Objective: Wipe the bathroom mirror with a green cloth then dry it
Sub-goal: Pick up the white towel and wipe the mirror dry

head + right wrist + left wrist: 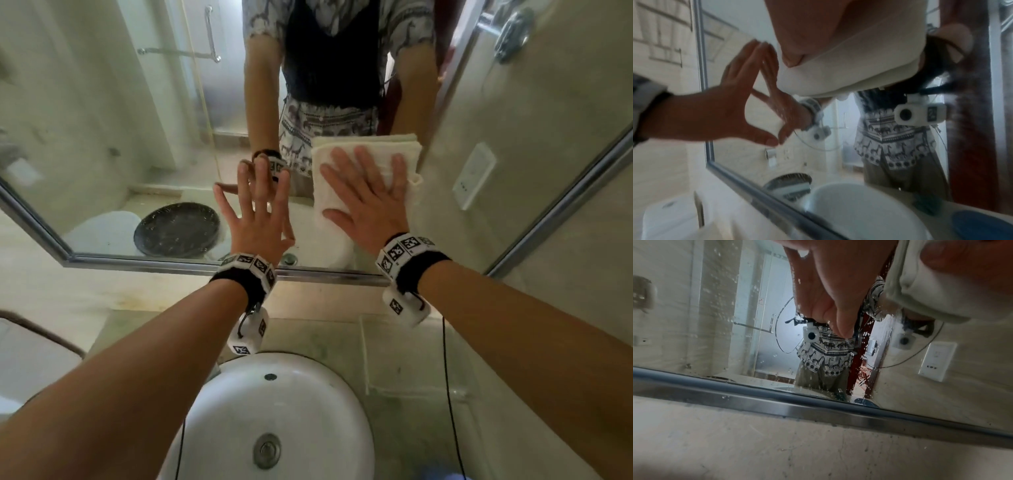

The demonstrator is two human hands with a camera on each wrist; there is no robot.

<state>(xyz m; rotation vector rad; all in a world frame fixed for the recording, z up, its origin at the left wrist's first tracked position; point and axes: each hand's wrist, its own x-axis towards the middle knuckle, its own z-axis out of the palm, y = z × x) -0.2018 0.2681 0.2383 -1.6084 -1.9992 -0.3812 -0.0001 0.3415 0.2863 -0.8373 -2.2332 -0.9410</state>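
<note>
The metal-framed bathroom mirror (137, 120) hangs above the sink. My right hand (363, 202) lies flat with spread fingers on a folded cream-white towel (373, 145), pressing it against the glass near the lower middle. In the right wrist view the towel (859, 68) bulges out under my palm. My left hand (257, 205) is just to the left, fingers straight and spread, fingertips touching the bare glass (748, 53). Water droplets speckle the mirror (719, 288) in the left wrist view. No green cloth is in either hand.
A round white sink (318, 380) sits directly under my arms on a glass counter (411, 359). The mirror's steel frame (818, 410) runs along its lower edge. A white wall socket (474, 174) is to the right. A small green thing (927, 204) shows reflected on the counter.
</note>
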